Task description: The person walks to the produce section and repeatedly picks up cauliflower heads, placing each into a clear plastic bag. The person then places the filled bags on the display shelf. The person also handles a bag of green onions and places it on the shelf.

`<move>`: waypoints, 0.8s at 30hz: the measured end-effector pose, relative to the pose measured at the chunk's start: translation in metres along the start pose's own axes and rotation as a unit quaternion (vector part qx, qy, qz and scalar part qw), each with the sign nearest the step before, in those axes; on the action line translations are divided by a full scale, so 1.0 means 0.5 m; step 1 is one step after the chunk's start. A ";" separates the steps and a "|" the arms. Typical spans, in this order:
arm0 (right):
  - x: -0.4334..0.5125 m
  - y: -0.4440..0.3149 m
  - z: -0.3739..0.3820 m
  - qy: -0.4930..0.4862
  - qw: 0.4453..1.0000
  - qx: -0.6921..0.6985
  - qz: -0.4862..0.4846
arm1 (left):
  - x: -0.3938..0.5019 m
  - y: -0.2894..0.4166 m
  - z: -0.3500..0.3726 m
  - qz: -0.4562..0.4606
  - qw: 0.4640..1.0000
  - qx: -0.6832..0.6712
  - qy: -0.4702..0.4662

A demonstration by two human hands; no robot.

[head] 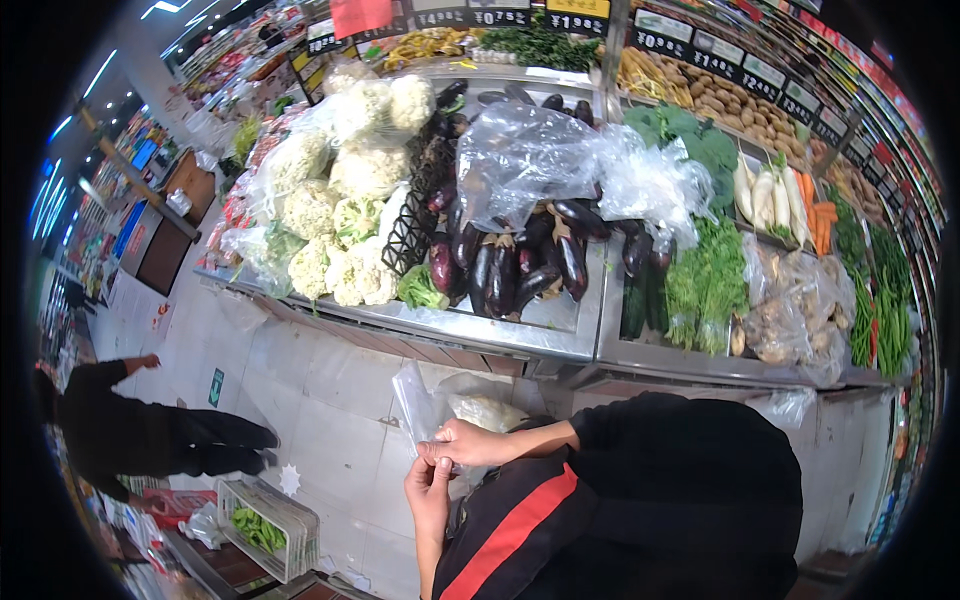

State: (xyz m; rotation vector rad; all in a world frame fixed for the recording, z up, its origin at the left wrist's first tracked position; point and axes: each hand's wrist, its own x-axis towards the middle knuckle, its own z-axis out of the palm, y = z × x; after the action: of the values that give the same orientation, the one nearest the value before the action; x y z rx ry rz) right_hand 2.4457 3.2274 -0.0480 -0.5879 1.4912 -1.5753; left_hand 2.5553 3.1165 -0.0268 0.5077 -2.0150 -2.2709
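Note:
My right hand (469,444) reaches in from the right and pinches a clear plastic bag (414,401), thumb against fingers. Just below it my left hand (431,484) comes up from the bottom, its fingertips meeting the right hand's at the bag's gathered lower part. The flat, thin bag sticks up past my fingers. Beneath the hands, near the foot of the stand, a pale filled plastic bag (487,412) is partly hidden by my right hand and forearm.
A metal vegetable stand (600,322) carries cauliflowers (364,270), eggplants (501,277) under loose plastic bags (525,161), broccoli (694,146), leafy herbs (705,281), white radishes (772,196) and carrots (817,210). At lower left are a person (142,427) in dark clothes and a crate (300,536) of greens.

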 end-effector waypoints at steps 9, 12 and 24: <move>0.030 0.024 -0.081 0.029 0.938 -0.342 -0.055 | -0.053 -0.040 -0.109 0.002 0.851 -0.485 0.200; 0.050 0.066 -0.145 0.136 0.856 -0.499 -0.028 | -0.076 -0.078 -0.216 0.038 0.763 -0.598 0.245; 0.049 0.006 -0.056 -0.015 0.841 -0.459 -0.286 | -0.134 0.074 -0.182 0.127 0.970 -0.085 0.189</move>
State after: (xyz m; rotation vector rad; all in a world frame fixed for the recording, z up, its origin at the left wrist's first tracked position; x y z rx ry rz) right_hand 2.4109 3.2230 -0.0609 -1.7241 2.1457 -1.1259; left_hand 2.6382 3.0419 0.0149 0.5774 -1.5880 -1.9910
